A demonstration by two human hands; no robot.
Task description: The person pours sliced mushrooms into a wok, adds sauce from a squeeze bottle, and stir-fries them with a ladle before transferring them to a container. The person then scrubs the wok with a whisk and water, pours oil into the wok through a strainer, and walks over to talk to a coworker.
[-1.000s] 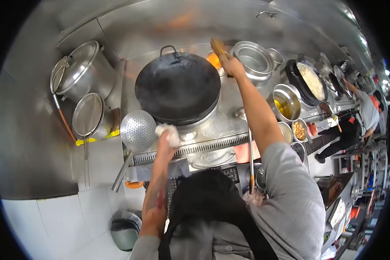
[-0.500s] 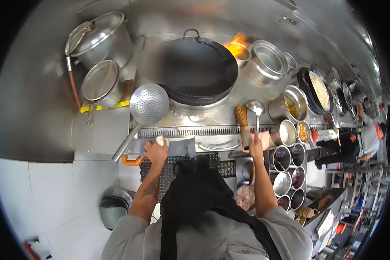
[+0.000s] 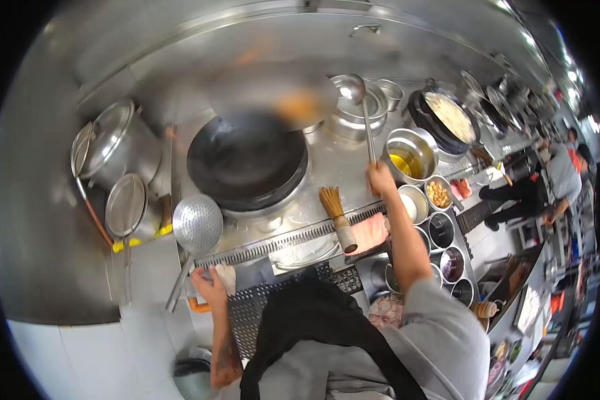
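Note:
My right hand [image 3: 381, 179] is closed around the handle of a steel ladle [image 3: 351, 89], arm stretched forward. The ladle's bowl appears over the round steel pot [image 3: 359, 121] at the back; whether they touch I cannot tell. At the counter's front edge my left hand [image 3: 211, 288] grips a whitish cloth [image 3: 227, 277]. Just beyond it lies a perforated strainer [image 3: 198, 223], its handle sticking out past the edge. A large dark wok [image 3: 247, 163] sits on the stove between my hands. Closer to my right forearm are a bamboo brush [image 3: 339, 220] and a pink cloth [image 3: 368, 233].
Right of my arm stand a pot of yellow oil [image 3: 412, 160], a bowl of brown pieces [image 3: 439, 193] and several steel containers [image 3: 441, 230]. A lidded stockpot [image 3: 121, 147] and a mesh sieve [image 3: 126, 200] occupy the left. Another person [image 3: 560, 177] works far right.
My right hand has carried the ladle forward from beside the bamboo brush to the back pot. My left hand still holds the cloth at the edge. The camera view has shifted.

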